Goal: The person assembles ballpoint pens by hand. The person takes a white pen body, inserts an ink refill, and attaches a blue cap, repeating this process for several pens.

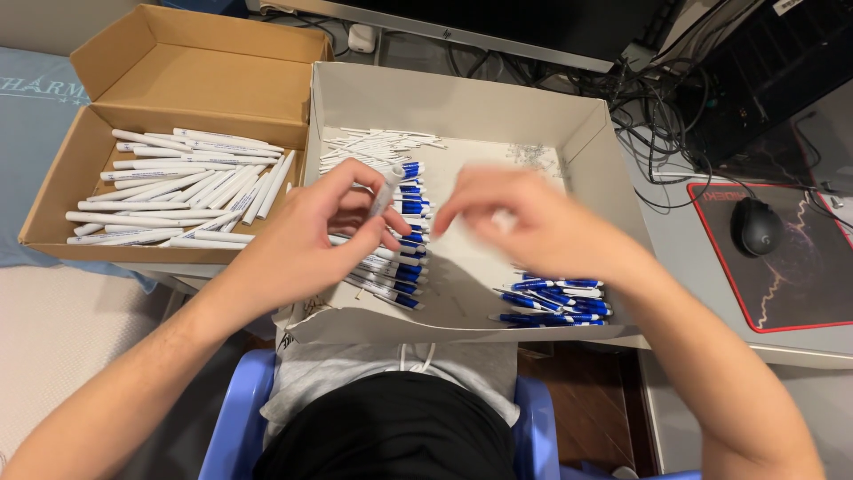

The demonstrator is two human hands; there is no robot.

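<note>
**Pen parts over the white box**

My left hand (324, 227) is closed around a white pen barrel (384, 191), fingers and thumb pinched on it, its open end tilted up and away from me. My right hand (524, 222) hovers just beside it, blurred; the fingers look curled together, but I cannot tell whether they grip anything.

Both hands are above a shallow white cardboard box (462, 107) that sits in front of me at the desk's edge. Inside it, a row of white pens with blue ends (404, 240) runs under my left hand, thin white refills (373, 147) lie near the far wall, and a small heap of blue-and-white pens (555, 302) rests in the near right corner.

To the left, touching the white box, stands a brown cardboard box (178, 80) with its flap up, holding a loose layer of white pens (187, 191).

On the right of the desk lies a black mouse (757, 226) on a dark mouse pad with a red border (800, 293). Behind the boxes are a monitor's lower edge (444, 31) and a tangle of black cables (649, 98). I sit on a blue chair (235, 409).
</note>
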